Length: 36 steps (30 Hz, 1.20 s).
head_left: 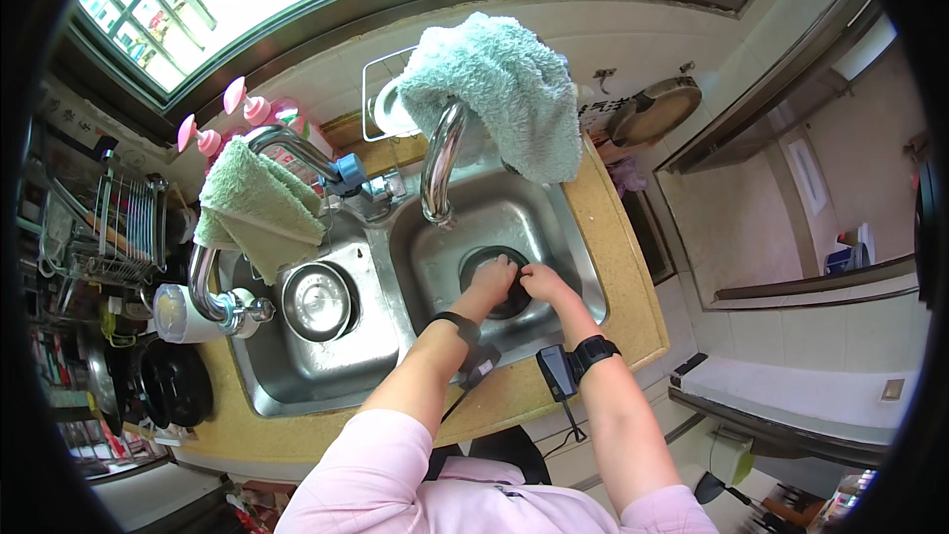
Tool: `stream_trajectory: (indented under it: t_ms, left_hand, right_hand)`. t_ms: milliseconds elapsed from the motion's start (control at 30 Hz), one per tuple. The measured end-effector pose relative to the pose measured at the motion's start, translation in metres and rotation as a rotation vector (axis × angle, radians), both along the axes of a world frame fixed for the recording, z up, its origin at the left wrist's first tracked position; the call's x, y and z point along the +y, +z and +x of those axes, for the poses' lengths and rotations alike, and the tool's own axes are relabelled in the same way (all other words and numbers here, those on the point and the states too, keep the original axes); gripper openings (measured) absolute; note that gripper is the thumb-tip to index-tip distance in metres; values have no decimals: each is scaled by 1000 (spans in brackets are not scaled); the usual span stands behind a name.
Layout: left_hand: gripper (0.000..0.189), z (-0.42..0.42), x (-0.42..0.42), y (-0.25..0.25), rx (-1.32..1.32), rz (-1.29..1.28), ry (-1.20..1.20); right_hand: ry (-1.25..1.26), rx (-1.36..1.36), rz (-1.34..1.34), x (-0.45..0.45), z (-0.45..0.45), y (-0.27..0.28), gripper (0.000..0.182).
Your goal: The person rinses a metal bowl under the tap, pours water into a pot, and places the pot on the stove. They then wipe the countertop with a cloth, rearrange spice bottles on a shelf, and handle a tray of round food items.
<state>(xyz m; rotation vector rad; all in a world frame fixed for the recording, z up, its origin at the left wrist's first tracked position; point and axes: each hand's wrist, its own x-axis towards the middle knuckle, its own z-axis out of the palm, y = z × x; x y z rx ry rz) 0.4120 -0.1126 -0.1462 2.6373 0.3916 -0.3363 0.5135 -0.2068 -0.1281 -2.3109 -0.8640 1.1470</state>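
Both my hands are down in the right basin of a stainless steel double sink. My left hand lies at a dark round drain fitting or dish, with its fingers curled over the near-left part of the opening. Close beside it, my right hand has its fingertips at the right edge of the same dark round thing. Whether either hand grips it cannot be told. A chrome faucet spout hangs above the basin. In the left basin rests a round metal bowl.
A pale blue towel drapes behind the faucet, and a green cloth hangs over the left pipe. Pink pump bottles stand by the window. A white container, black pans and a wire dish rack are at left.
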Motion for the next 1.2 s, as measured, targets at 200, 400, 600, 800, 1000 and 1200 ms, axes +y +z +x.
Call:
stream_trajectory:
  t_ms: [200, 400, 600, 800, 1000, 1200]
  left_hand:
    - [26, -38, 7, 99, -327, 45, 206]
    - [13, -114, 29, 176, -453, 35, 437]
    - [11, -184, 65, 176, -265, 129, 539]
    - [24, -217, 103, 153, -87, 170, 598]
    - [38, -219, 122, 145, 86, -29, 620]
    - [44, -232, 133, 143, 113, -53, 593]
  right_hand:
    - [-197, -249, 338, 35, -23, 66, 25]
    - [114, -419, 618, 92, -79, 152, 26]
    - [415, -859, 409, 156, -105, 153, 39]
    - [472, -1060, 187, 199, -108, 137, 42]
    - [462, -1300, 178, 197, -92, 126, 40]
    - [353, -1103, 65, 187, -107, 129, 57]
